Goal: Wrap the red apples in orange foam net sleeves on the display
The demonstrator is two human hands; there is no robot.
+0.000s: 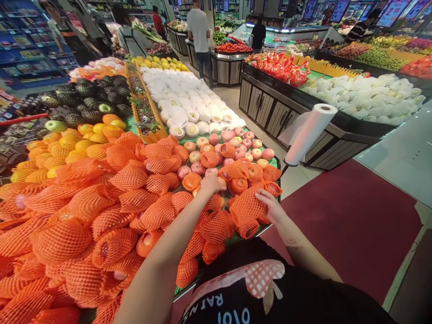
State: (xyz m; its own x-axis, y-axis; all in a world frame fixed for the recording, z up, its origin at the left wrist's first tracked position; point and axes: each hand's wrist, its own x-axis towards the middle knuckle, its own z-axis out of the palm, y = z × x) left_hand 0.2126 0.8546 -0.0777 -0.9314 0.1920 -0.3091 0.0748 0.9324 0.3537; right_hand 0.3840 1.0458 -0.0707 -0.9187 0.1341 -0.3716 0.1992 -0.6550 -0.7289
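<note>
My left hand (211, 182) reaches into the apple display, its fingers curled down over a pinkish apple (211, 172); the fingertips are mostly hidden. In my right hand (271, 206) is an orange foam net sleeve (248, 207), pinched at its right side between thumb and fingers. The sleeve looks wide and hollow, with no fruit visible in it. Bare red-yellow apples (227, 150) lie just beyond my left hand. Around both hands are apples in orange foam nets (218, 225), some with the fruit showing at the open end.
A large heap of orange-netted fruit (60, 238) spreads to the left. White-netted fruit (195, 101), yellow fruit (83, 144) and dark-netted melons (87, 96) lie behind. A plastic bag roll (310, 135) stands at the display's right corner. Several people are farther back, one in a white shirt (199, 31).
</note>
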